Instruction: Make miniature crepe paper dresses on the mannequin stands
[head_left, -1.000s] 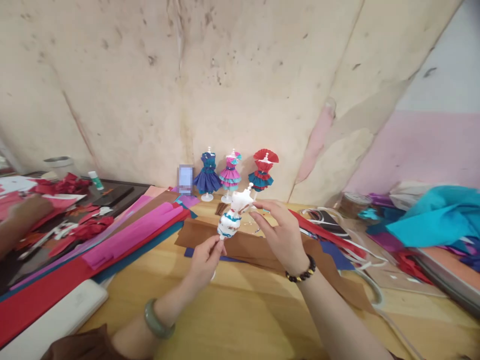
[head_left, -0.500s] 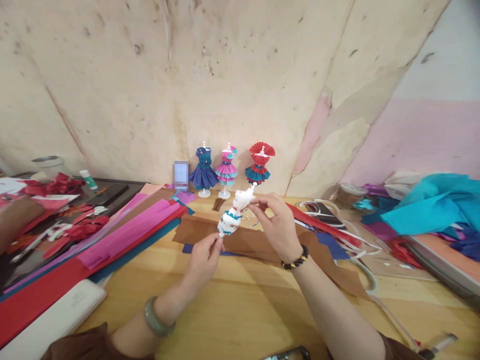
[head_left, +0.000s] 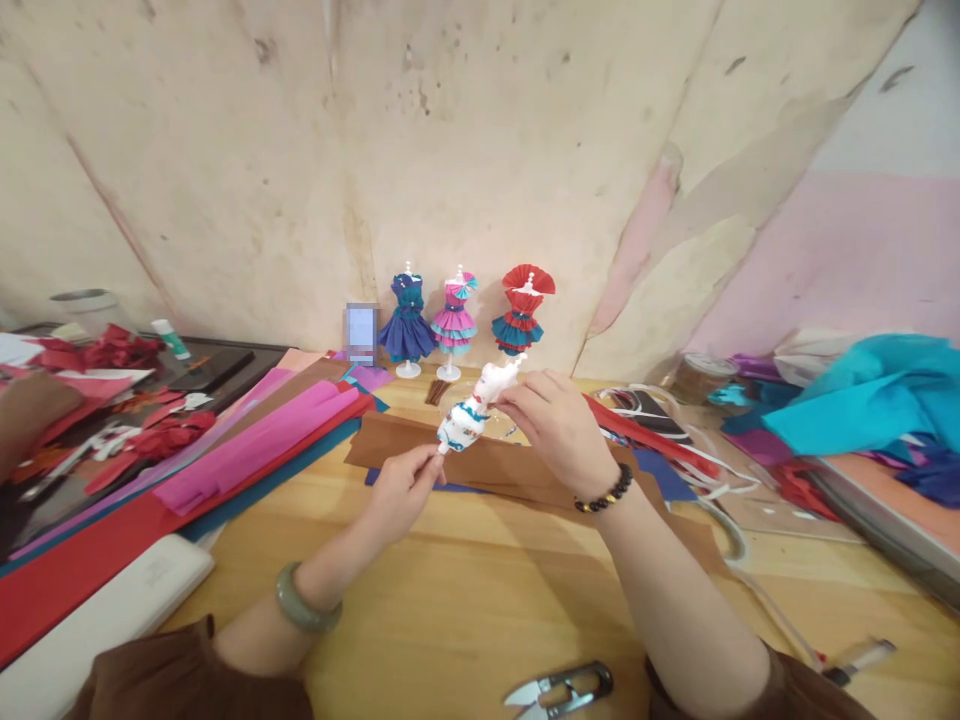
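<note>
A white miniature dress form (head_left: pixel 463 425) is held tilted over the table, its neck towards the upper right. Bits of blue and red paper cling to its waist and hips. My left hand (head_left: pixel 405 487) is closed around the thin stem at its lower end. At the form's upper side, the fingers of my right hand (head_left: pixel 559 425) pinch together against the torso; any small scrap between them is hidden. Beneath both hands lies a brown paper strip (head_left: pixel 405 450), with a blue sheet partly under it. Thread snips (head_left: pixel 559 692) rest near the table's front edge.
Dressed miniature forms in blue (head_left: pixel 407 320), pink (head_left: pixel 454 318) and red (head_left: pixel 523 310) stand against the wall. Coloured paper rolls (head_left: pixel 259 445) and a white power bank (head_left: pixel 112 625) are at left. Another person's hand (head_left: pixel 37 415) is far left. Turquoise paper (head_left: pixel 862 405) lies at right.
The view has tipped downward, bringing the thread snips more fully into sight. My right hand has turned slightly at the dress form's side; my left hand keeps its hold on the stem.
</note>
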